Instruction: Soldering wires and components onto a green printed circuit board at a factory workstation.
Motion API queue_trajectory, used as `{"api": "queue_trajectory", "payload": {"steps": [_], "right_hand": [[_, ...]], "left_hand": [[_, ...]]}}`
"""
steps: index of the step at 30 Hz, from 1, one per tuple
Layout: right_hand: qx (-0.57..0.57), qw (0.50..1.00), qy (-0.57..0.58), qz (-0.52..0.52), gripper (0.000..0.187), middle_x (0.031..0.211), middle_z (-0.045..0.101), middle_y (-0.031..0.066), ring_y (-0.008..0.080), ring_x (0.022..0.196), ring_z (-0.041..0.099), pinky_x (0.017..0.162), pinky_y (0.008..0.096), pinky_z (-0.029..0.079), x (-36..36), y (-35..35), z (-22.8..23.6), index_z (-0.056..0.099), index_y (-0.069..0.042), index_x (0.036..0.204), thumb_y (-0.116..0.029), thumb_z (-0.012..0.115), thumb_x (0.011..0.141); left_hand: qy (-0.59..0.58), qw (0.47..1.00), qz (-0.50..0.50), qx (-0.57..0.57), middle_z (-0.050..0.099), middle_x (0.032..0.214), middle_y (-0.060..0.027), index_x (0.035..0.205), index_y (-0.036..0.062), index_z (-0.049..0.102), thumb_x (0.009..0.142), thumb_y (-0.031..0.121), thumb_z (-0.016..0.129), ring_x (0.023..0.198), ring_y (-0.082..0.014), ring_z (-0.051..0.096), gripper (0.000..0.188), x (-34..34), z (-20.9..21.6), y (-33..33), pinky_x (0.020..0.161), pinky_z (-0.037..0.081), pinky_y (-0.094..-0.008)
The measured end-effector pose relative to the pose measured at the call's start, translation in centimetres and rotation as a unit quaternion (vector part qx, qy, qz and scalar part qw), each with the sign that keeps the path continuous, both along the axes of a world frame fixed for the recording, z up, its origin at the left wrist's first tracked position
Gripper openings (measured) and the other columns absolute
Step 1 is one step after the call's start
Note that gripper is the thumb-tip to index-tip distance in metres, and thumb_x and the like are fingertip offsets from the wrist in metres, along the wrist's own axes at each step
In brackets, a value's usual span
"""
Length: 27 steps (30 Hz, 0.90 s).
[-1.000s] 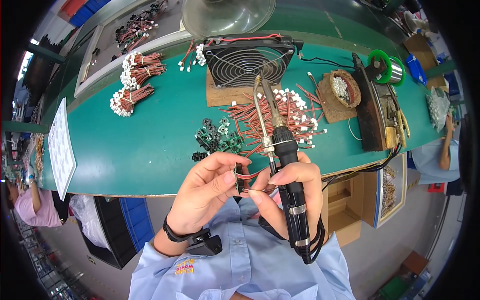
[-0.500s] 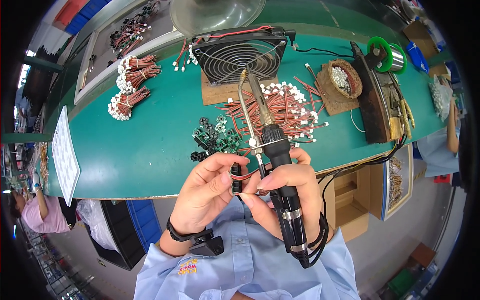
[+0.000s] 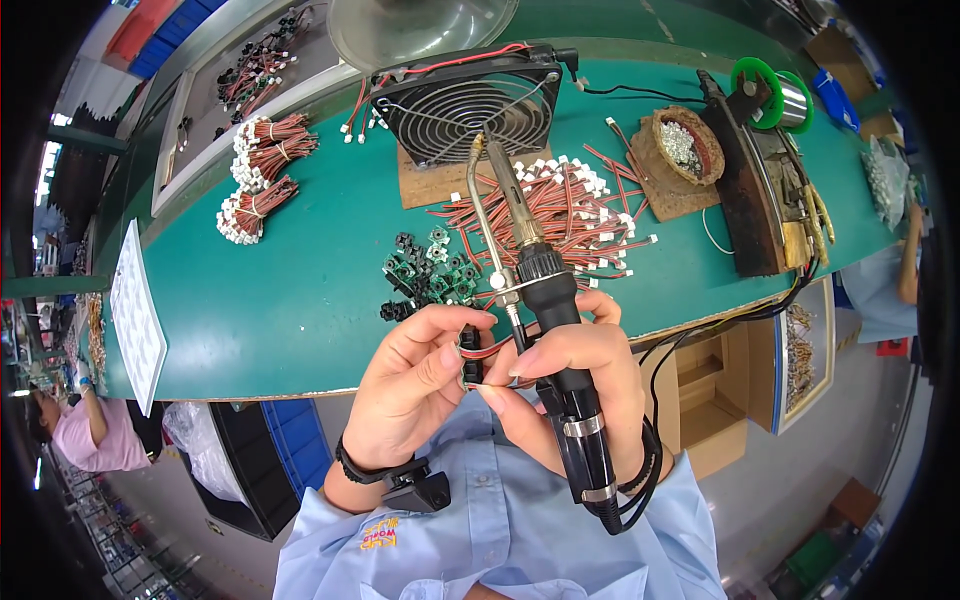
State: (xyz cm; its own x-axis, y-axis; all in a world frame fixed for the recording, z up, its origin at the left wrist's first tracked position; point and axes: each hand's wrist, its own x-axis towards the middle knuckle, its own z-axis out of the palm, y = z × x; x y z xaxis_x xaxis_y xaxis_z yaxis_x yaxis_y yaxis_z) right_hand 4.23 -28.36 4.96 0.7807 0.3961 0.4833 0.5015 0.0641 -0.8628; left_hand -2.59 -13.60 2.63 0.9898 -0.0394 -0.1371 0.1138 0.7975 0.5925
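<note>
Between the thumb and fingers of my left hand (image 3: 400, 390) is a small black part (image 3: 470, 345) with a bit of green board, held upright near the table's front edge. My right hand (image 3: 595, 375) is wrapped round a black soldering iron (image 3: 549, 290), whose tip points up and away from me. A thin metal solder-feed tube (image 3: 487, 222) runs along its left side. With thumb and finger, the same hand also pinches red and black wires (image 3: 488, 351) at the black part. Whether the wire ends touch its board is hidden by my fingers.
Beyond the iron stands a black fan (image 3: 470, 105). Loose connector wires (image 3: 560, 215) and black-and-green parts (image 3: 432, 272) lie in piles on the green table (image 3: 310, 300). At right are a bowl of pellets (image 3: 685, 145), an iron stand (image 3: 745, 200) and a solder spool (image 3: 790, 100).
The view has shifted slightly, so the fan and table things sit a little differently in the picture. Both hands keep almost the same pose and grip.
</note>
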Motion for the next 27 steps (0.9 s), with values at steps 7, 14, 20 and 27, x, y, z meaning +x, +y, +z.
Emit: {"api": "queue_trajectory", "payload": {"steps": [7, 14, 20, 27], "right_hand": [[-0.003, 1.0, 0.001, 0.006, 0.033, 0.082, 0.063, -0.005, 0.0123, 0.062, 0.054, 0.084, 0.037, 0.031, 0.06, -0.22, -0.12, 0.057, -0.011, 0.091, 0.0, 0.073, 0.065], [-0.057, 0.996, 0.026, 0.064, 0.037, 0.075, 0.064, -0.0022, 0.0083, 0.065, 0.059, 0.094, 0.0346, 0.027, 0.44, -0.73, 0.11, 0.046, -0.011, 0.097, -0.001, 0.072, 0.073], [-0.045, 0.996, 0.042, 0.068, 0.035, 0.076, 0.063, -0.0024, 0.0093, 0.067, 0.058, 0.089, 0.0339, 0.029, 0.59, -0.69, 0.23, 0.049, -0.011, 0.097, -0.001, 0.071, 0.072], [-0.014, 0.997, 0.055, 0.056, 0.033, 0.08, 0.061, -0.0038, 0.0127, 0.074, 0.06, 0.084, 0.0361, 0.031, 0.6, -0.57, 0.16, 0.056, -0.012, 0.097, -0.001, 0.07, 0.069]], "left_hand": [[0.01, 1.0, 0.013, 0.007, 0.058, 0.113, -0.0098, 0.118, -0.0015, 0.051, 0.091, 0.014, 0.056, 0.105, -0.0185, 0.057, 0.031, 0.07, 0.23, -0.27, 0.091, 0.045, -0.0334], [0.022, 1.0, 0.004, -0.007, 0.059, 0.11, -0.0081, 0.117, -0.001, 0.052, 0.091, 0.014, 0.057, 0.103, -0.0164, 0.057, 0.031, 0.08, 0.39, -0.14, 0.089, 0.045, -0.0312], [0.022, 1.0, -0.001, -0.014, 0.059, 0.108, -0.0077, 0.117, -0.001, 0.052, 0.091, 0.014, 0.057, 0.103, -0.0159, 0.056, 0.031, 0.08, 0.43, -0.14, 0.088, 0.045, -0.0307], [0.06, 0.995, 0.049, 0.056, 0.061, 0.103, -0.0117, 0.114, -0.0002, 0.049, 0.087, 0.015, 0.063, 0.078, -0.0149, 0.059, 0.034, 0.31, 1.01, -0.67, 0.065, 0.05, -0.0269]]}}
